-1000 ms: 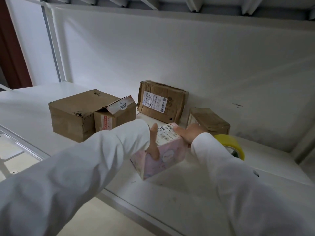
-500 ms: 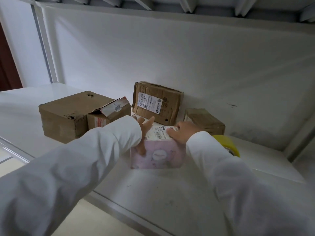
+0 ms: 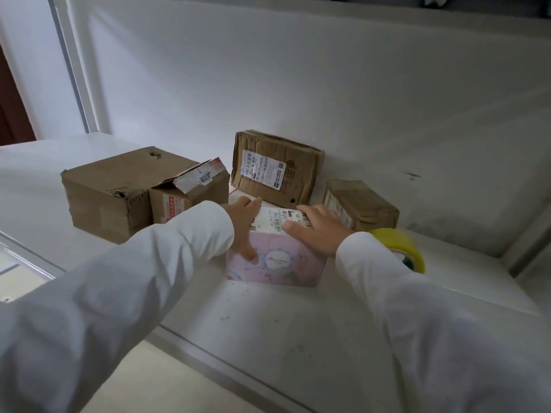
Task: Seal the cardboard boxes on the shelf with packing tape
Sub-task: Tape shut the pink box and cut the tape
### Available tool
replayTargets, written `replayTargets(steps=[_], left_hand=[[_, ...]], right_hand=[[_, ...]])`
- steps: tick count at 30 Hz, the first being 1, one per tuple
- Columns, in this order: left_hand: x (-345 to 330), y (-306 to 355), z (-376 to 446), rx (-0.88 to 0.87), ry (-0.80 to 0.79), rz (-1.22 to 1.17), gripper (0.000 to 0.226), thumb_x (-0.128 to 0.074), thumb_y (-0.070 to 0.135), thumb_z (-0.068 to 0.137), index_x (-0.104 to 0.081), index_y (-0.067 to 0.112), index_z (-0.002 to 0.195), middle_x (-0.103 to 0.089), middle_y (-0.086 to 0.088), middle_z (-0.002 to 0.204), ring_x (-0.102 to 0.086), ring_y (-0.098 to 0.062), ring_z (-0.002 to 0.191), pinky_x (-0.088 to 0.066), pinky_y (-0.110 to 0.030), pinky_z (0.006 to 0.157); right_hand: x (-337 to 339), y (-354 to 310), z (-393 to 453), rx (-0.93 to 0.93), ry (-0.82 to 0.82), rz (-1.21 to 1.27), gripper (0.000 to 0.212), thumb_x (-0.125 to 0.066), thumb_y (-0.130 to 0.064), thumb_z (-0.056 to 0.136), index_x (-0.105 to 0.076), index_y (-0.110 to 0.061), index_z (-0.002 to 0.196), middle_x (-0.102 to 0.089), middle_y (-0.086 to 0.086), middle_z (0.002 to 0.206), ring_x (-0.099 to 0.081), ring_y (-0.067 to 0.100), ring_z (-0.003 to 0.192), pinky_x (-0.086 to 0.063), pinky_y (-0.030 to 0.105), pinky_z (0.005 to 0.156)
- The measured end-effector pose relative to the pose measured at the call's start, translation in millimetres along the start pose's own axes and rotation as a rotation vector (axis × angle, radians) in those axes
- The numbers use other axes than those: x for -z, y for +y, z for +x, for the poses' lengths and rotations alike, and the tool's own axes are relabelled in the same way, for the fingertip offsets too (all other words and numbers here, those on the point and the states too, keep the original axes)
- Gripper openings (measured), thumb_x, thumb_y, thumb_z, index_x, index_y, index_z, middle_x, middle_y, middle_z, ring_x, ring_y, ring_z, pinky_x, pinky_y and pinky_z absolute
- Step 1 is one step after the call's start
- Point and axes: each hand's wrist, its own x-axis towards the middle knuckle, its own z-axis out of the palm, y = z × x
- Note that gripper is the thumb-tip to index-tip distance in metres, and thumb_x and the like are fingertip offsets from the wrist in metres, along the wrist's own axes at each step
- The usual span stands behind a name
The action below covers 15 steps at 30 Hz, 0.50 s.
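A small pink box [image 3: 277,265] with a white shipping label on top stands on the white shelf [image 3: 268,323], its front face square to me. My left hand [image 3: 243,225] grips its left top corner, thumb down the front face and fingers over the top. My right hand [image 3: 316,231] lies flat on the label with fingers spread. A yellow roll of packing tape [image 3: 402,248] stands just right of the box, partly behind my right sleeve.
Behind the pink box a labelled brown box [image 3: 277,168] leans on the back wall. A small brown box [image 3: 360,204] sits at its right. To the left are a large brown box [image 3: 113,189] and a smaller one with a raised flap [image 3: 190,192].
The pink box was turned from a corner-on angle to sit square on the shelf. My right hand went from its far edge to flat on the label, and my view moved closer.
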Motion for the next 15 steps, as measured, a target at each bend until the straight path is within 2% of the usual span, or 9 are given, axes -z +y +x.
replayTargets(steps=[1,3,4,6,8,10,11,13,15], left_hand=[[-2,-1,0,-0.013,0.013,-0.038,0.126,-0.079,0.046,0.070,0.014,0.016,0.150,-0.006,-0.003,0.158,-0.027,-0.025,0.140,-0.032,-0.040,0.110],[-8,-6,2,-0.052,0.060,-0.240,0.135,-0.085,0.034,0.065,0.020,0.019,0.148,-0.004,-0.002,0.159,-0.023,-0.024,0.142,-0.030,-0.041,0.112],[-12,-9,2,-0.068,0.098,-0.405,0.141,-0.089,0.027,0.060,0.022,0.024,0.147,-0.012,-0.001,0.158,-0.026,-0.024,0.141,-0.031,-0.043,0.112],[-19,-15,-2,-0.058,0.172,-0.720,0.147,-0.091,0.015,0.054,0.022,0.030,0.146,-0.025,-0.001,0.154,-0.029,-0.024,0.140,-0.029,-0.043,0.113],[-31,-24,-6,0.026,0.208,-0.858,0.140,-0.087,0.017,0.060,0.022,0.030,0.147,-0.019,-0.002,0.157,-0.027,-0.025,0.141,-0.023,-0.043,0.115],[-49,-37,-7,0.127,0.176,-0.826,0.126,-0.081,0.032,0.071,0.019,0.029,0.148,-0.014,-0.002,0.158,-0.026,-0.027,0.141,-0.020,-0.043,0.116],[-58,-43,-8,0.150,0.114,-0.733,0.117,-0.074,0.042,0.076,0.016,0.027,0.149,-0.013,-0.002,0.158,-0.023,-0.027,0.143,-0.019,-0.040,0.115],[-73,-49,-8,0.104,-0.013,-0.442,0.100,-0.052,0.064,0.083,0.005,0.020,0.152,-0.008,-0.004,0.159,-0.015,-0.023,0.145,-0.014,-0.031,0.115],[-83,-49,0,0.045,-0.066,-0.231,0.087,-0.033,0.067,0.089,-0.002,0.015,0.152,-0.002,-0.005,0.160,-0.007,-0.020,0.146,-0.008,-0.028,0.115]], right_hand=[[1,-1,-2,-0.012,-0.035,-0.021,0.099,-0.047,-0.077,0.068,-0.021,-0.025,0.148,-0.024,0.002,0.150,-0.021,0.023,0.139,-0.023,0.043,0.112],[4,-3,-6,-0.026,-0.080,-0.077,0.118,-0.054,-0.077,0.050,-0.015,-0.025,0.149,-0.022,0.002,0.150,-0.019,0.023,0.139,-0.024,0.042,0.111],[4,-3,-7,-0.028,-0.077,-0.106,0.121,-0.060,-0.073,0.048,-0.013,-0.024,0.149,-0.021,0.002,0.149,-0.019,0.023,0.139,-0.025,0.041,0.112],[1,-1,-9,-0.022,-0.045,-0.153,0.116,-0.073,-0.062,0.058,-0.013,-0.023,0.149,-0.022,0.004,0.149,-0.019,0.025,0.139,-0.026,0.040,0.111],[-1,1,-10,-0.027,-0.014,-0.159,0.106,-0.073,-0.055,0.067,-0.015,-0.021,0.149,-0.024,0.006,0.147,-0.022,0.027,0.137,-0.028,0.040,0.110],[0,1,-9,-0.057,0.020,-0.150,0.096,-0.072,-0.058,0.067,-0.027,-0.021,0.144,-0.032,0.007,0.141,-0.030,0.027,0.131,-0.033,0.040,0.106],[3,1,-8,-0.077,0.047,-0.139,0.092,-0.072,-0.059,0.066,-0.033,-0.021,0.140,-0.036,0.008,0.138,-0.034,0.028,0.128,-0.035,0.039,0.104],[13,1,-1,-0.121,0.107,-0.104,0.090,-0.073,-0.059,0.065,-0.038,-0.020,0.137,-0.039,0.010,0.135,-0.037,0.029,0.125,-0.036,0.039,0.103],[23,0,10,-0.138,0.162,-0.053,0.091,-0.076,-0.058,0.062,-0.039,-0.019,0.136,-0.040,0.010,0.132,-0.041,0.029,0.121,-0.039,0.040,0.102]])
